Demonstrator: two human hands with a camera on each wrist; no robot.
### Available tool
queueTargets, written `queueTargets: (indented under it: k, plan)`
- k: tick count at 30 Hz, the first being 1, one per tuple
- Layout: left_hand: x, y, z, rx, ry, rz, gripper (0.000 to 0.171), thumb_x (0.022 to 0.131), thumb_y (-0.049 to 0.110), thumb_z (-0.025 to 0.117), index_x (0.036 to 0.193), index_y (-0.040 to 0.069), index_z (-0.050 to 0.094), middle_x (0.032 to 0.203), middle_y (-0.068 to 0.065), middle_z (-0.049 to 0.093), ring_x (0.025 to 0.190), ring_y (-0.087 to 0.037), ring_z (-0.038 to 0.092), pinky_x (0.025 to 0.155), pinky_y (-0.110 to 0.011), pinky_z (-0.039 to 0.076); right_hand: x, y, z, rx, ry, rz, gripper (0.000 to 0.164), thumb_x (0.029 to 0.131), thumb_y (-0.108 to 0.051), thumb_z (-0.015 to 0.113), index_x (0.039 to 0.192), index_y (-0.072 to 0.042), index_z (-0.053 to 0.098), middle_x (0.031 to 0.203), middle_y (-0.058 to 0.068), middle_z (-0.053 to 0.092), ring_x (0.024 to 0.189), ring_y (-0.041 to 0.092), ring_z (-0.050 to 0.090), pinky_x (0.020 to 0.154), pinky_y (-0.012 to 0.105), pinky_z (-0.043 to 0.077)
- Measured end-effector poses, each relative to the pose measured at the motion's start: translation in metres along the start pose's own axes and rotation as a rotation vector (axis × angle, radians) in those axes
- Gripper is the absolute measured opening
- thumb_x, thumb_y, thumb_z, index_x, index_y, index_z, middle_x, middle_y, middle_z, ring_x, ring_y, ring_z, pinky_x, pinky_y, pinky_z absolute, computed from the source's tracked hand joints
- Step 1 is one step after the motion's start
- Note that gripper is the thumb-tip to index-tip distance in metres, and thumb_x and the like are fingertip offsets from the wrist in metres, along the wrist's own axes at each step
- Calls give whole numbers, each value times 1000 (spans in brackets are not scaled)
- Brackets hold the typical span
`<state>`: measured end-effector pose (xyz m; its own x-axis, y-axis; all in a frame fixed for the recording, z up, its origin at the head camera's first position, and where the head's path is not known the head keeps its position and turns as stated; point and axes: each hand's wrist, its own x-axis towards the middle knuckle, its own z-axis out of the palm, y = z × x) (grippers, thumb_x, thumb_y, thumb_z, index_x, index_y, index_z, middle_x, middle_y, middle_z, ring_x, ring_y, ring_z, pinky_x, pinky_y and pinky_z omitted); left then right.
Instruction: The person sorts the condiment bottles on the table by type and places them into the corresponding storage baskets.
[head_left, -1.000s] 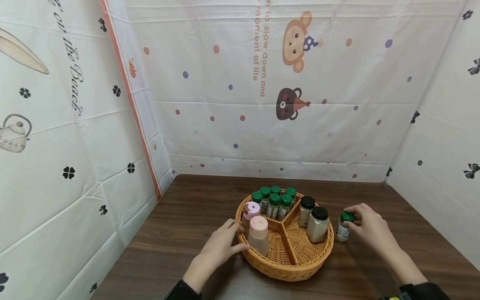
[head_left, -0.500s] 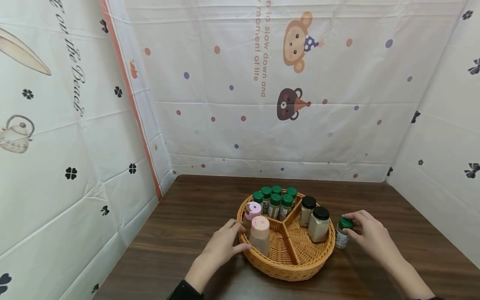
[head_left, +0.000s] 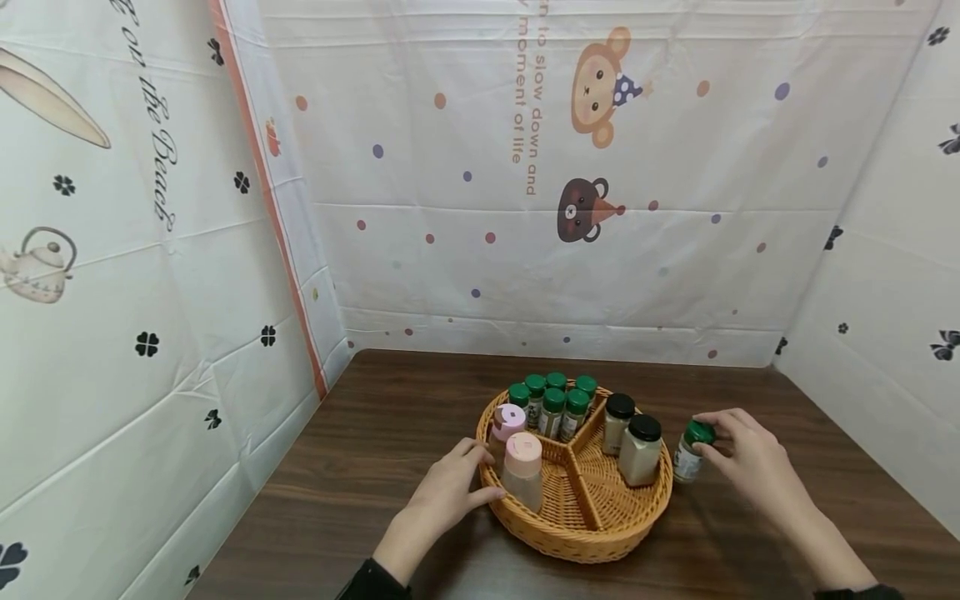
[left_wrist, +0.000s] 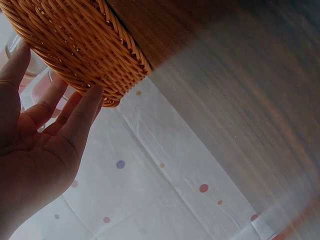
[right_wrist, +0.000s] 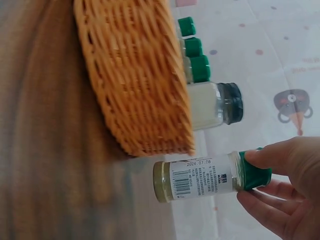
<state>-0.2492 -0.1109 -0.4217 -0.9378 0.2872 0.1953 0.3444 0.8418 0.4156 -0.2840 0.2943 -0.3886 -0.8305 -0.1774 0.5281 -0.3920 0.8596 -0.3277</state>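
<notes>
My right hand (head_left: 757, 462) pinches a small glass spice jar (head_left: 686, 460) by its green cap, just right of a round wicker basket (head_left: 577, 546). The jar has a white label and tilts slightly; whether its base touches the table I cannot tell. At the basket's left side, my left hand (head_left: 442, 492) holds the rim, thumb nearer me; in the left wrist view some fingers lie against the outer wall. Dividers split the basket into three. Green-capped jars (head_left: 551, 417) fill the back compartment, two black-capped jars (head_left: 639, 458) the right, and two pink- or lilac-capped bottles (head_left: 522, 479) the left.
The basket stands on a dark wooden table (head_left: 360, 475). Printed white cloth walls (head_left: 420, 267) rise behind the table and along both sides. Bare wood shows around the basket.
The right hand and its spice jar shifted slightly, with the jar a little more tilted now. The left hand stays at the basket rim, and the basket's contents look the same.
</notes>
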Motion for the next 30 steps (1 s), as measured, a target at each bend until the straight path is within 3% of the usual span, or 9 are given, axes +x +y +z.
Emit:
queueTargets:
  k: [12, 18, 30]
  plan:
    - [1, -1, 1, 3, 1, 1, 44, 86, 44, 75, 117, 14, 64, 120, -2, 58, 102, -19, 65, 86, -37, 56, 31, -4, -17, -38, 81, -39, 40, 81, -5, 80, 117, 2, 65, 110, 25, 59, 88, 42, 67, 65, 51, 56]
    - [1, -2, 2, 7, -3, 3, 44, 87, 44, 75, 117, 14, 63, 120, -1, 57, 100, -17, 64, 85, -36, 56, 47, -13, -21, -22, 119, -70, 39, 83, -4, 78, 119, 2, 64, 110, 25, 57, 88, 43, 67, 66, 49, 58]
    - [2, -2, 2, 5, 8, 11, 44, 86, 43, 76, 117, 13, 64, 120, -2, 58, 103, -18, 64, 88, -38, 56, 70, -51, -13, 44, 132, -121, 37, 87, -4, 75, 122, 0, 63, 111, 21, 57, 94, 41, 66, 74, 50, 59]
